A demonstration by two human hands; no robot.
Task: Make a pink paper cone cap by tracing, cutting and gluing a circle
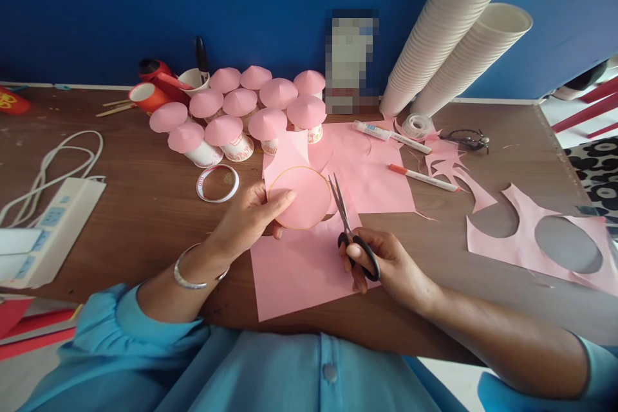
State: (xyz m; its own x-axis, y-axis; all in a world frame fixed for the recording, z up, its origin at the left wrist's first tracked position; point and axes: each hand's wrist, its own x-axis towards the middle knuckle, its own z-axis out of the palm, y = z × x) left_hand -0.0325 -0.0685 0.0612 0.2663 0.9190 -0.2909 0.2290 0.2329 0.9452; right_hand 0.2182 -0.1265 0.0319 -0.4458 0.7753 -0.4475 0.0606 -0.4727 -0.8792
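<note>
Between thumb and fingers, my left hand (pixel 253 212) grips a round pink paper disc (pixel 309 196) edged with a thin yellowish line. My right hand (pixel 386 257) holds black-handled scissors (pixel 342 206), their slightly parted blades pointing up beside the disc's right edge. Beneath both hands lies a pink paper sheet (pixel 290 283). Another pink sheet (pixel 376 180) spreads behind it. Several paper cups topped with pink paper cones (pixel 224 131) stand in a cluster beyond my left hand. A white ring (pixel 217 183) lies just left of that hand.
Two tall stacks of white paper cups (pixel 449 32) lean against the blue wall. Pink offcuts (pixel 526 232), eyeglasses (pixel 466 140), an orange-capped marker (pixel 425 177) and a tape roll (pixel 418 125) lie to the right. A power strip (pixel 62 225) with white cable sits at left.
</note>
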